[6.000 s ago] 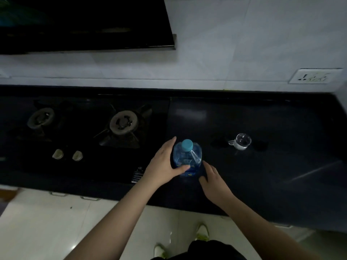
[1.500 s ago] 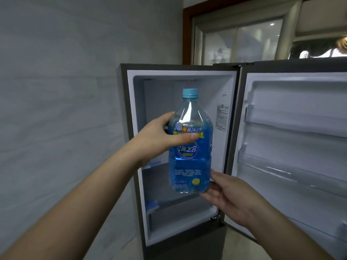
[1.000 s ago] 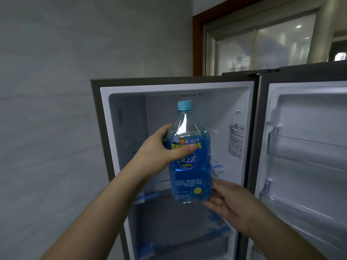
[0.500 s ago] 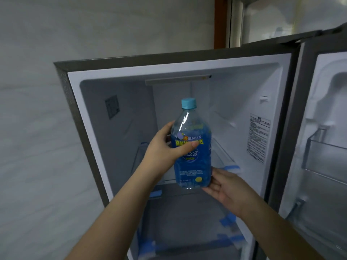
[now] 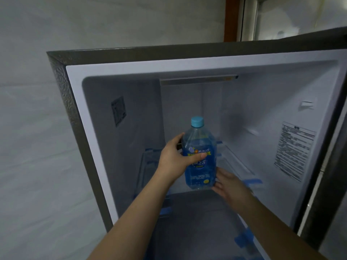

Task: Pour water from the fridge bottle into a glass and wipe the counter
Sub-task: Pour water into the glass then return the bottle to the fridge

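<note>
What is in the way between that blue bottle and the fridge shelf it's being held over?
Nothing visible. The bottle is upright inside the open fridge, gripped by the left hand, with the right hand at its base. The glass shelf around it shows no other items.

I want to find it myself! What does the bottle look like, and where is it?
Look inside the open fridge. Near its middle, two hands hold a bottle upright: the left hand grips its side, the right hand supports its base. It is clear plastic with a blue label and light-blue cap.
</note>
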A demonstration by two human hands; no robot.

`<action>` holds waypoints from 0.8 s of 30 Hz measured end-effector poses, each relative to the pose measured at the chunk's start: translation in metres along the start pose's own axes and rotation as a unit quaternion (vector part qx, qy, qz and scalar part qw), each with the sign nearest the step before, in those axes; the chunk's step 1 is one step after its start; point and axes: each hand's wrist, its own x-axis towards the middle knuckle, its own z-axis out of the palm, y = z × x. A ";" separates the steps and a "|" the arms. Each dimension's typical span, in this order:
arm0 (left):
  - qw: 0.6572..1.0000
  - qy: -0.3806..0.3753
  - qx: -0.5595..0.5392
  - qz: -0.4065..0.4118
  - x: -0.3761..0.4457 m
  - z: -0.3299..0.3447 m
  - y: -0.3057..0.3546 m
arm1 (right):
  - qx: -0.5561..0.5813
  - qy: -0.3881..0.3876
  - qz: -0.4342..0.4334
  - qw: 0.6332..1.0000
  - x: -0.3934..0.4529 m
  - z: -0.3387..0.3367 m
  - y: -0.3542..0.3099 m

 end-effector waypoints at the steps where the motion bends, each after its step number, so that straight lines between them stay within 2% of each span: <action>1: 1.000 -0.001 0.000 0.001 0.006 0.000 -0.003 | -0.002 0.004 -0.002 1.000 0.007 0.002 0.002; 5: 1.000 -0.004 -0.012 -0.003 0.029 -0.001 -0.023 | -0.005 0.032 -0.002 0.999 0.039 0.006 0.007; 9: 0.999 0.034 -0.034 -0.021 0.050 -0.005 -0.045 | -0.026 0.050 0.012 0.998 0.063 0.004 0.005; 12: 0.997 0.050 -0.040 -0.036 0.064 -0.003 -0.056 | -0.084 0.052 0.010 0.995 0.078 0.004 0.003; 15: 0.998 0.040 -0.031 -0.047 0.075 0.002 -0.062 | -0.142 0.044 0.009 0.989 0.087 0.001 0.006; 24: 0.998 0.027 -0.013 -0.052 0.095 0.017 -0.068 | -0.165 0.071 -0.009 0.984 0.105 0.002 0.017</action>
